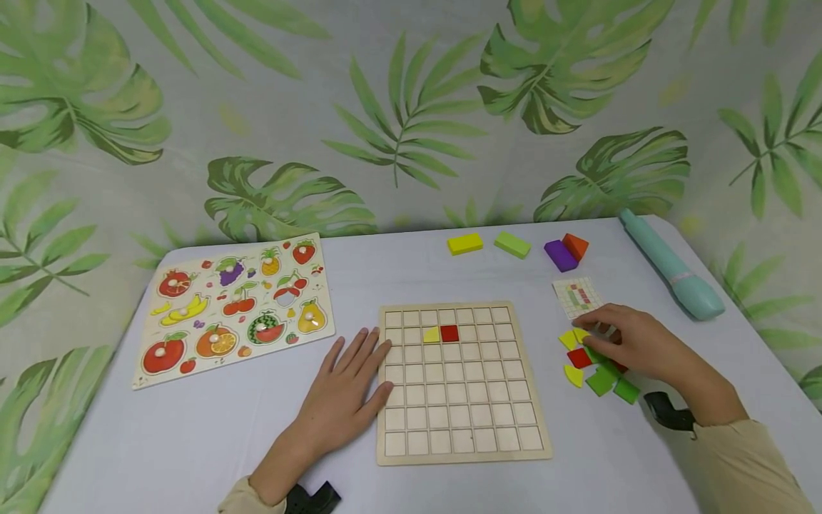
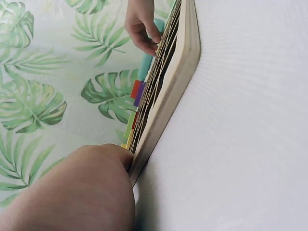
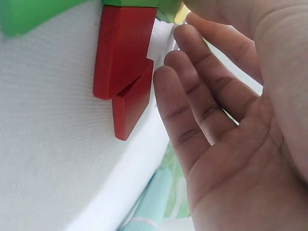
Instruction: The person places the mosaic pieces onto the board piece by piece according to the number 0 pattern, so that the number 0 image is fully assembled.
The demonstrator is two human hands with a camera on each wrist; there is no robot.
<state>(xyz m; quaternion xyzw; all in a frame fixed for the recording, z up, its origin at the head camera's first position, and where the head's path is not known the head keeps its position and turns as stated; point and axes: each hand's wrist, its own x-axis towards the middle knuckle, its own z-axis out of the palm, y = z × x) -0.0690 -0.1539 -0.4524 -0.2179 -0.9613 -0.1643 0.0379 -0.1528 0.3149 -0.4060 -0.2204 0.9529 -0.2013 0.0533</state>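
Note:
My left hand lies flat with spread fingers, its fingertips and thumb on the left edge of a wooden grid board. A yellow quarter-round tile and a red square tile sit side by side in the board's second row. Right of the board, my right hand bends over a pile of tiles. Between its thumb and index finger shows a yellow tile; whether they pinch it I cannot tell. Around it lie green tiles, red tiles and another yellow tile.
A pattern card lies just beyond the pile. Farther back are a yellow block, a light green block, a purple block and an orange one. A teal bottle-like object lies far right, a fruit puzzle far left.

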